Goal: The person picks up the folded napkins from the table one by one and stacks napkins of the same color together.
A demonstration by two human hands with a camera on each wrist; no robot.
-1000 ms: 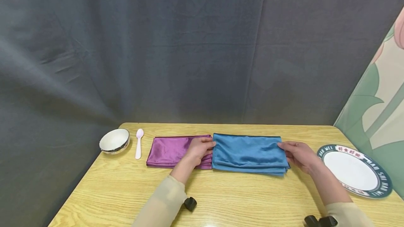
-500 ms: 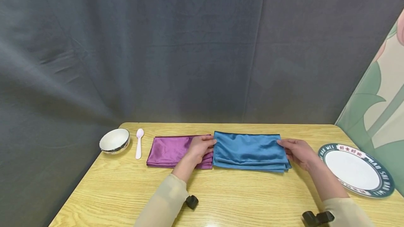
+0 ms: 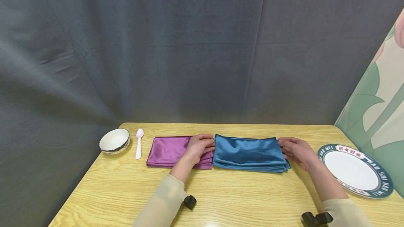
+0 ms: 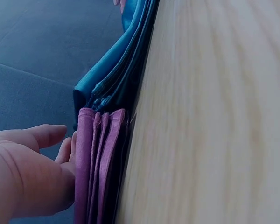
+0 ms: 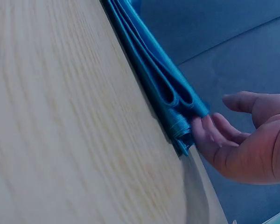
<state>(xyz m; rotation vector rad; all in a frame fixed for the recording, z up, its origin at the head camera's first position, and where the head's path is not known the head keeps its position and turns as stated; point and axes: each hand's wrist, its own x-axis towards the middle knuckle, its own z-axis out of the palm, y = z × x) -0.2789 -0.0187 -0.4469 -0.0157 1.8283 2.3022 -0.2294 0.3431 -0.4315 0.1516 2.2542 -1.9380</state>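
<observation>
Wooden table [image 3: 240,199] under everything, grey curtain [image 3: 176,45] behind it. Folded blue cloth [image 3: 249,152] sits mid-table, pleated in layers, its left edge butting against the folded purple cloth [image 3: 167,150] — the two touch end to end. Plate [image 3: 355,169] with a dark lettered rim lies at the right edge, near your right forearm but apart from the blue cloth. White bowl [image 3: 115,140] sits at the far left corner, white spoon [image 3: 139,143] just beside it, between bowl and purple cloth.

Your left hand [image 3: 199,147] rests on the purple cloth's right end, fingers relaxed and reaching the blue cloth's left edge — not clenched, gripping nothing that shows. Your right hand [image 3: 295,150] is at the blue cloth's right end; the right wrist view shows the fingertips [image 5: 203,130] touching the stacked folds, thumb apart above, fingers loosely extended rather than closed round it.
</observation>
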